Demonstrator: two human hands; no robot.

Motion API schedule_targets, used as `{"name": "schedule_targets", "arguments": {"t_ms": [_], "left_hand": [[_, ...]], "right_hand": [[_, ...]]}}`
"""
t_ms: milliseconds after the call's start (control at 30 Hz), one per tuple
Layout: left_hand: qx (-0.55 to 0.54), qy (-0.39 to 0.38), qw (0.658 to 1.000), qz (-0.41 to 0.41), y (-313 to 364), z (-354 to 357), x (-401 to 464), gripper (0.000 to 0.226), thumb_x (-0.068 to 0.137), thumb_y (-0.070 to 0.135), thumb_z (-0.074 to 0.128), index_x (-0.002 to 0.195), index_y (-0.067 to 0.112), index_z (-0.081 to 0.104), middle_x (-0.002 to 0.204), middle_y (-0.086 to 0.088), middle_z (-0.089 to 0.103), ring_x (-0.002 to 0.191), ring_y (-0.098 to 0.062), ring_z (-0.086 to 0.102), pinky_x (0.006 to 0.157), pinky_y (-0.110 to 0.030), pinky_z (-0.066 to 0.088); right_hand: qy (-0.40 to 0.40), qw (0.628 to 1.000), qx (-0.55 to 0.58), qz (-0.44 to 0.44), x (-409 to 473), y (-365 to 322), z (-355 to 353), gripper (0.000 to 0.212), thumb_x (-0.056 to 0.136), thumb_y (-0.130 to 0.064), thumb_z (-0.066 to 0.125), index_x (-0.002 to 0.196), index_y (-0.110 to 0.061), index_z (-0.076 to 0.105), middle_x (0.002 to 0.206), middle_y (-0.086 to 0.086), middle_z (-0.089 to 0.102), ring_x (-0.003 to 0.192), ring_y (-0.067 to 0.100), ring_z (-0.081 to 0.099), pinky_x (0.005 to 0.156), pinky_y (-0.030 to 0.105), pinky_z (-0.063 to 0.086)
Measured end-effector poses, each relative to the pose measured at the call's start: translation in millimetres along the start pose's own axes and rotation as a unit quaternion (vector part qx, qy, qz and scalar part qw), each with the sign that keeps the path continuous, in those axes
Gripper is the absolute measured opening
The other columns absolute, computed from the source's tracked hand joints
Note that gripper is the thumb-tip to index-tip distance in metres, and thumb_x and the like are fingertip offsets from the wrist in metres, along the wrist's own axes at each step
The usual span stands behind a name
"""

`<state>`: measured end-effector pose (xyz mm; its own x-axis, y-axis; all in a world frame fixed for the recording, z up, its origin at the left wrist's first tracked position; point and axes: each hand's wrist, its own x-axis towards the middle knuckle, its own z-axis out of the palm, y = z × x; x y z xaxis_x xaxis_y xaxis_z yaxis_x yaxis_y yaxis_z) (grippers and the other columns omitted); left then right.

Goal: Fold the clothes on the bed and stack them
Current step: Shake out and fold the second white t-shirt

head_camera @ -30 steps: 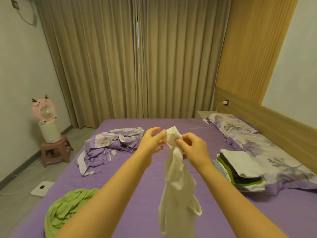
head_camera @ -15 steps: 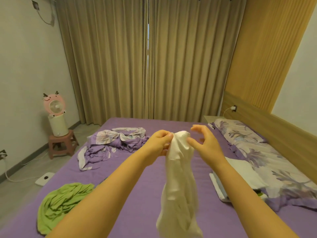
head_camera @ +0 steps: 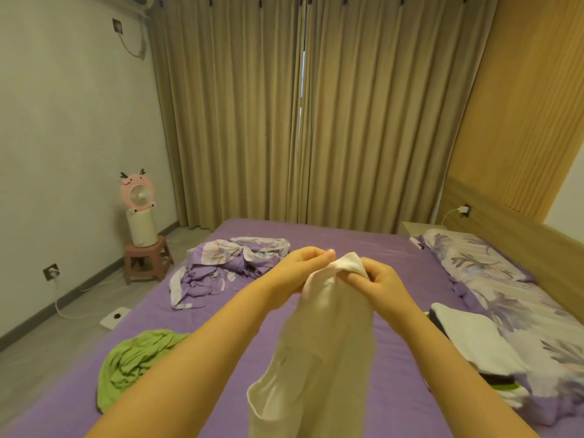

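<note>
A white garment (head_camera: 325, 349) hangs in front of me above the purple bed (head_camera: 331, 248). My left hand (head_camera: 300, 270) pinches its top edge from the left and my right hand (head_camera: 376, 279) grips the same edge from the right, both close together. A crumpled green garment (head_camera: 132, 352) lies at the bed's left edge. A stack of folded clothes (head_camera: 474, 339), white on top, sits at the right beside the pillows.
A rumpled floral purple cover (head_camera: 227, 267) lies at the bed's far left. Floral pillows (head_camera: 493, 279) line the wooden headboard on the right. A pink fan on a stool (head_camera: 140, 216) and a white scale (head_camera: 115, 316) stand on the floor at the left. Curtains hang behind.
My right hand, open half a second ago, has closed on the garment's top edge again. The view has tilted upward and the garment hangs slightly more spread.
</note>
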<state>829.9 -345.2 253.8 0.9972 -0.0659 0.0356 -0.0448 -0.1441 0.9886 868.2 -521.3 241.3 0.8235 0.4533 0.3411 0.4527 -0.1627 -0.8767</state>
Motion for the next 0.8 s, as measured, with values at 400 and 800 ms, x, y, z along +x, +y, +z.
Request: {"name": "schedule_targets", "arguments": {"t_ms": [400, 800], "left_hand": [[0.057, 0.021, 0.998, 0.023, -36, -18, -7, 0.025, 0.086, 0.019, 0.06, 0.103, 0.0, 0.063, 0.086, -0.006, 0.061, 0.074, -0.012, 0.057, 0.068, -0.026, 0.044], [0.143, -0.056, 0.987, 0.048, 9, -8, 29, 0.018, 0.089, 0.02, 0.066, 0.106, 0.014, 0.061, 0.091, -0.005, 0.063, 0.081, -0.014, 0.059, 0.072, -0.031, 0.047]], "right_hand": [[0.062, 0.997, 0.016, 0.045, 13, 5, -8, 0.012, 0.083, -0.011, 0.069, 0.093, -0.016, 0.065, 0.097, -0.003, 0.064, 0.086, 0.012, 0.06, 0.07, 0.022, 0.047], [0.035, 0.998, 0.014, 0.049, 9, 0, -25, 0.013, 0.09, -0.018, 0.062, 0.079, -0.019, 0.069, 0.069, -0.008, 0.064, 0.062, 0.0, 0.055, 0.057, 0.014, 0.043]]}}
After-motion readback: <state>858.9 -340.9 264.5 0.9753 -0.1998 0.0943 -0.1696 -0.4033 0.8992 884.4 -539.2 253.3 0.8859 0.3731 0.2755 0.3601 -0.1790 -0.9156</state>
